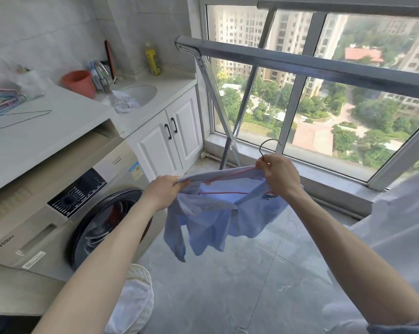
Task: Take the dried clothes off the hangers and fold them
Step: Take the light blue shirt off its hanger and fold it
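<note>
Hands (163,190) (277,173) grip shirt (218,220); hanger (224,182)

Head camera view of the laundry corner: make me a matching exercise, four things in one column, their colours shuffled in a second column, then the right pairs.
Column one:
1. shirt
2. bottle
3. bucket
4. basket

Column two:
A. white
B. yellow
C. light blue
D. orange-red

Pairs: 1-C, 2-B, 3-D, 4-A
</note>
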